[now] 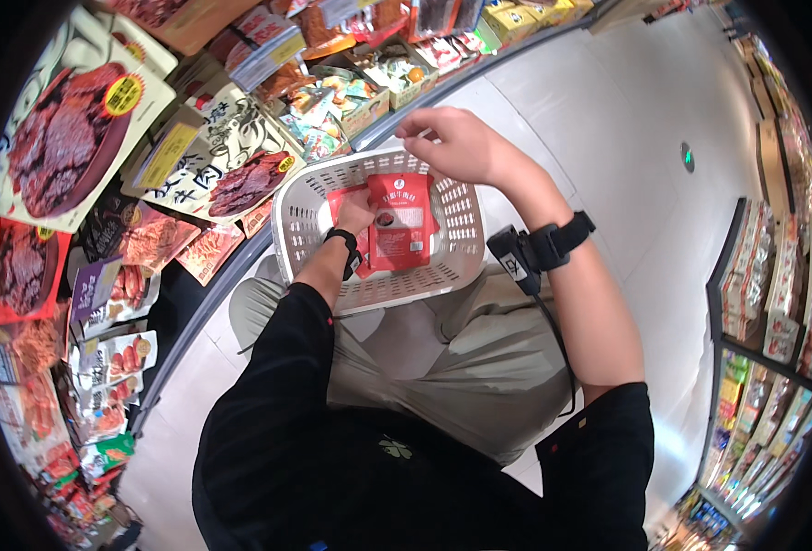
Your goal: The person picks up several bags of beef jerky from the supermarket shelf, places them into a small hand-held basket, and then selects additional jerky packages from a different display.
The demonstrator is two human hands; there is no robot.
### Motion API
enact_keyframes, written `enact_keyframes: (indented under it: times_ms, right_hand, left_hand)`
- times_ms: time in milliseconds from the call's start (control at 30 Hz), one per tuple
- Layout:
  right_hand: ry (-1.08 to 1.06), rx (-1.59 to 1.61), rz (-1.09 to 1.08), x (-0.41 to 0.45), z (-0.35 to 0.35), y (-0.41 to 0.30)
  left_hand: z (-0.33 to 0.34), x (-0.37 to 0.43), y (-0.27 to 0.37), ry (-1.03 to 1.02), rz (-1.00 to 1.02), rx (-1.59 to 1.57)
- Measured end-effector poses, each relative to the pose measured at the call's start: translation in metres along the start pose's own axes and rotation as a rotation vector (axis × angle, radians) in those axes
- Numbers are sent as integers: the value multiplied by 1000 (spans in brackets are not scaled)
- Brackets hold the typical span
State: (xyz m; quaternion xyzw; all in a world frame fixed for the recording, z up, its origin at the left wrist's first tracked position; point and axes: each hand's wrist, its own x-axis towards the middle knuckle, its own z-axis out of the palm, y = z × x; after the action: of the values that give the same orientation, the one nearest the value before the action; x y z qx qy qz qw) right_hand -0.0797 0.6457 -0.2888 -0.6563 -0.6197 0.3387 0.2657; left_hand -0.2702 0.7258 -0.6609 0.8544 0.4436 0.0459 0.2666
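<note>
A white perforated plastic shopping basket (455,267) stands before my knees. In it lie red food pouches (400,237) with printed writing, overlapping one another. My left hand (357,212) reaches inside and rests on the pouches at their left side. Its fingertips blend into the red packaging, so I cannot tell if it grips one. Over the basket's far right rim hovers my right hand (447,141), fingers curved and thumb apart, with nothing visible in it. Whether it touches the rim is unclear. Black straps circle both wrists; the right one carries a small device (514,260) with a cable.
Along the left curves a store shelf edge (216,275), crowded with packaged meat snacks (254,175), price tags (168,155) and small snack boxes (406,76). Pale floor tiles (626,138) extend to the right. Another stocked shelf (715,337) stands at the far right.
</note>
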Motion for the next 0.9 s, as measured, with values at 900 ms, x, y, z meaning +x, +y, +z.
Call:
enact_keyframes:
  times_ms: [900]
  right_hand:
    - [-14,-379,122,-29,2,28]
  left_hand:
    - [-93,29,59,-675,457,178]
